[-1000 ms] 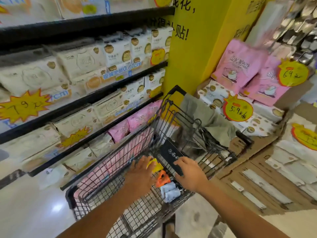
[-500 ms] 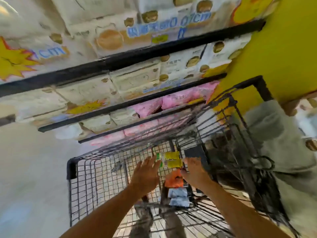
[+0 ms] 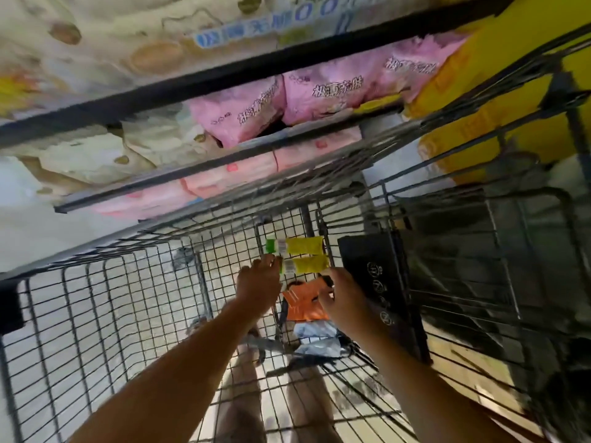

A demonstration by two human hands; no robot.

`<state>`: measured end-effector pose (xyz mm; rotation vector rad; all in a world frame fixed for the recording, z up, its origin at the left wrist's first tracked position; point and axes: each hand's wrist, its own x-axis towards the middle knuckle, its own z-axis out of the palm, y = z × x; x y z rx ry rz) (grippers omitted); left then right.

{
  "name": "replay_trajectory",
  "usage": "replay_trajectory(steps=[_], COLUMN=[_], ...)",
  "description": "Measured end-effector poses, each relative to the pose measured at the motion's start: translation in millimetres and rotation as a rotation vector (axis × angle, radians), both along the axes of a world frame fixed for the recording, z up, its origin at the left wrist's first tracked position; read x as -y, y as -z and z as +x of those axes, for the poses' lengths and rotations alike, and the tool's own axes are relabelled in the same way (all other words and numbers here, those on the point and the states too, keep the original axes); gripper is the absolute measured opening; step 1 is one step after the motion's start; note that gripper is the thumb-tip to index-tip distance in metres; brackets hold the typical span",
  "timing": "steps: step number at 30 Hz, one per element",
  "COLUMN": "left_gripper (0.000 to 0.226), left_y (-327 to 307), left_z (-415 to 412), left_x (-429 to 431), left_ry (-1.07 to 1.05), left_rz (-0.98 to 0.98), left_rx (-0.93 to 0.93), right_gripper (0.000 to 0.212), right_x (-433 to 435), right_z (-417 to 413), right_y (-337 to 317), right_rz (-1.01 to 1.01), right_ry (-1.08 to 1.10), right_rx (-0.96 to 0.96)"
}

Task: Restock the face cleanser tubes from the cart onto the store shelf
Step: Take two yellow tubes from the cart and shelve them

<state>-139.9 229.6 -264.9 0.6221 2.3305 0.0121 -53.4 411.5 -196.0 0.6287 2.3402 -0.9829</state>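
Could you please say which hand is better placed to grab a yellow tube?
Left, likely: left hand is at the nearer green-capped yellow tube; right hand is over the orange tube.

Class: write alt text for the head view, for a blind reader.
Two hands reach into a wire cart: left hand at a yellow tube, right hand at an orange tube. Pink packs line the shelf beyond.

Retail shop, self-service aisle. Black metal shelf rails (image 3: 224, 80) in tiers, stocked tight with cream plastic-wrapped packs (image 3: 128, 43) and pink soft packs printed with white characters (image 3: 335, 91). Paler pink packs (image 3: 224, 177) on the lowest tier. Yellow printed display panel (image 3: 511, 75) right of the shelves. Black wire shopping cart (image 3: 9, 308) alongside, carrying yellow tubes with green caps (image 3: 300, 246). Glossy pale floor (image 3: 25, 235).
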Motion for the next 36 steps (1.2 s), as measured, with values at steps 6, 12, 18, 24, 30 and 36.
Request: replay_trajectory(steps=[6,12,18,24,30,36], left_gripper=[0.013,0.016,0.019,0.03,0.032,0.039], left_y=[15.6,-13.7,-61.5,-72.3,-61.3,-66.7], left_z=[-5.4,-6.5,-4.9,6.8,26.9,37.8], left_x=[-2.0,22.9,76.4,133.3,154.5,152.2], left_ry=[-0.07,-0.056,-0.296,-0.348,-0.453,-0.581], left_rz=[0.101,0.115,0.197,0.249,0.403,0.434], left_rx=[-0.115,-0.088,-0.11,-0.113,-0.144,-0.068], right_gripper=[0.035,0.039,0.041,0.048,0.052,0.043], right_x=[-1.2,-3.9,3.9,20.8,30.7,28.1], right_z=[1.8,-7.1,-29.3,-71.1,-96.2,-100.1], right_y=[7.7,-2.5,3.3,47.1,87.0,83.2], right_rz=[-0.036,-0.065,-0.054,0.143,0.355,0.348], right_ry=[0.028,0.056,-0.03,-0.276,-0.465,-0.469], right_rx=[-0.042,-0.031,-0.035,-0.083,-0.1,-0.136])
